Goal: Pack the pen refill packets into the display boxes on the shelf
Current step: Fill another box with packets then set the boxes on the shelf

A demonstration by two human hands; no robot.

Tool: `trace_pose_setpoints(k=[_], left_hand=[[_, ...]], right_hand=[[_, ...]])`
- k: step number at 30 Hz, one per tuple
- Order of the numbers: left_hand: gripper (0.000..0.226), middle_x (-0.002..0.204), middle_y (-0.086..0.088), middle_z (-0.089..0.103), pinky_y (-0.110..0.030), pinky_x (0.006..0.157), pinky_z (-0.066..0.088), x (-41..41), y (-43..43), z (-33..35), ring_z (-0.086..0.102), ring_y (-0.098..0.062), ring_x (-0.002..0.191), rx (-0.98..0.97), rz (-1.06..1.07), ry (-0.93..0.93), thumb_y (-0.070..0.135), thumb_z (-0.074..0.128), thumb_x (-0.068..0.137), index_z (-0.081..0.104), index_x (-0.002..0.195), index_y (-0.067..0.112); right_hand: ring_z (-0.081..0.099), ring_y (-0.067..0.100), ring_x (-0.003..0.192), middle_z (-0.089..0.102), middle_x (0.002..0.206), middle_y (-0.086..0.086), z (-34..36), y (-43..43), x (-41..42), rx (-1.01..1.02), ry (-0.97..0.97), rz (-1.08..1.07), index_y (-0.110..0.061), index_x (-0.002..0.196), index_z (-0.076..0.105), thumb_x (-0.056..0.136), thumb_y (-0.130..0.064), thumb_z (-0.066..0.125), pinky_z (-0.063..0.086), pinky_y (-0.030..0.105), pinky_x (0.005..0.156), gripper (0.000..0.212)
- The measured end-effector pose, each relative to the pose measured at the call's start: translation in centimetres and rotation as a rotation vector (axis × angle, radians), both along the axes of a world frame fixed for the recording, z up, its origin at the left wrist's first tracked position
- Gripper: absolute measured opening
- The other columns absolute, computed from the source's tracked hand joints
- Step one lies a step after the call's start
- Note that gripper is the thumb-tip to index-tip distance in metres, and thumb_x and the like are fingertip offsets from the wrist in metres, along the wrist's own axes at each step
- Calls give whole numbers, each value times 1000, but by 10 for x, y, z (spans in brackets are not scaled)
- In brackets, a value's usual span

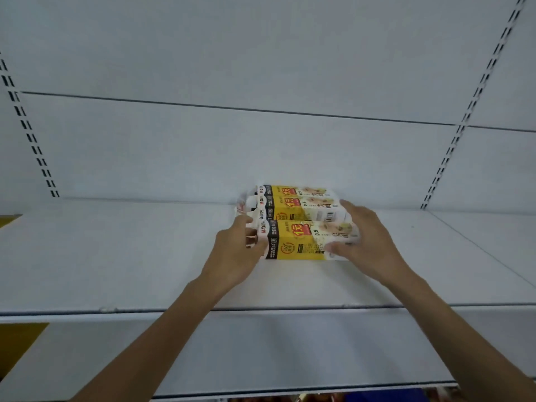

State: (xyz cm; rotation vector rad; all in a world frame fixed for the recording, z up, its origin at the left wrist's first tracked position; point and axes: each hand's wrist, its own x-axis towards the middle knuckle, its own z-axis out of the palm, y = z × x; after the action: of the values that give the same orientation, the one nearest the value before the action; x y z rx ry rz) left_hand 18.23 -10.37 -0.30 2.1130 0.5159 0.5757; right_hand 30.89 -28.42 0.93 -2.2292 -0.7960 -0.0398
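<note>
1. Display boxes [301, 206] sit in a tight cluster on the shelf [116, 256], centre of view and pushed far back. The far ones are against or just off the back panel [261, 155]; can't tell which.
2. Boxes lie long side left-right: black band at the left, yellow middle with red "1元" print, pale right part with "0.5" and a barcode. Exact count is unclear, at least three.
3. Near display box [301, 242] lies just in front of the others, touching them.
4. Blurred white bits at the cluster's left end [243, 206]; can't tell whether flaps or packets.
5. Left hand [232, 250] grips the left end of the near display box, fingers curled around it.
6. Right hand [368, 242] clamps the right end, thumb on the near face, fingers over the top. The hands are apart, one at each end.
7. Open shelf surface left, right and near of the cluster; the front edge is well apart from the boxes.
8. White shelf, white back panel with one horizontal seam.
9. Slotted uprights at far left [29, 126] and right [464, 111].
10. Lower shelf [290, 352] is below, also white; a yellow patch [17, 343] shows at the left edge.
</note>
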Motion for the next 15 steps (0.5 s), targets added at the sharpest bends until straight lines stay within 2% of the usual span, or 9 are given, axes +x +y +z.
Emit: trace_pose_setpoints(k=[2, 3, 5, 7, 8, 10, 13, 15], left_hand=[[44, 122, -3, 59, -15, 72, 42, 3, -10, -2, 55, -6, 86, -18, 27, -26, 22, 54, 90, 40, 130, 14], [46, 120, -1, 60, -14, 72, 42, 4, -14, -3, 55, -5, 85, -36, 31, -47, 22, 56, 89, 39, 131, 16], [56, 111, 7, 61, -13, 73, 43, 5, -23, -9, 57, -3, 85, -44, 35, -91, 24, 64, 83, 37, 132, 22], [69, 105, 9, 61, -20, 79, 47, 8, -29, -13, 59, -6, 87, 5, 84, -107, 28, 72, 75, 36, 134, 26], [73, 106, 7, 63, -24, 82, 48, 9, -30, -15, 59, -8, 88, 36, 120, -109, 30, 74, 73, 36, 135, 26], [76, 111, 2, 65, -30, 84, 49, 12, -26, -16, 61, -11, 88, 92, 176, -101, 31, 76, 70, 37, 135, 26], [78, 116, -1, 63, -38, 90, 49, 18, -21, -15, 61, -20, 99, 190, 179, -59, 34, 76, 70, 34, 136, 30], [79, 119, -3, 56, -34, 93, 44, 23, -19, -16, 55, -21, 106, 268, 156, 14, 36, 74, 72, 29, 137, 33]], right_hand=[[37, 18, 127, 33, 143, 4, -3, -3, 4, 67, 70, -95, -20, 143, 28, 70, -22, 80, 31, 22, 93, 90], [42, 16, 118, 40, 137, 3, -4, -5, 4, 95, 94, -107, -18, 142, 29, 70, -22, 80, 34, 17, 87, 88], [51, 7, 91, 51, 115, -3, -7, -6, 5, 116, 128, -68, -18, 137, 34, 74, -20, 77, 37, 0, 62, 77], [50, -6, 74, 56, 104, -6, -10, -4, 8, 140, 129, -21, -20, 128, 42, 74, -19, 77, 37, -3, 51, 65], [50, -9, 73, 58, 103, -7, -11, -3, 12, 151, 122, -10, -20, 124, 45, 72, -19, 78, 37, -3, 51, 61], [55, -2, 76, 62, 104, -6, -12, 2, 20, 172, 117, 5, -18, 120, 49, 70, -19, 79, 38, -3, 53, 58], [55, 6, 83, 61, 105, -6, -11, 11, 26, 171, 98, 28, -17, 124, 48, 71, -21, 79, 39, -3, 57, 62], [53, 11, 95, 54, 107, -4, -14, 15, 27, 126, 57, 54, -16, 129, 43, 73, -25, 77, 39, 3, 67, 66]])
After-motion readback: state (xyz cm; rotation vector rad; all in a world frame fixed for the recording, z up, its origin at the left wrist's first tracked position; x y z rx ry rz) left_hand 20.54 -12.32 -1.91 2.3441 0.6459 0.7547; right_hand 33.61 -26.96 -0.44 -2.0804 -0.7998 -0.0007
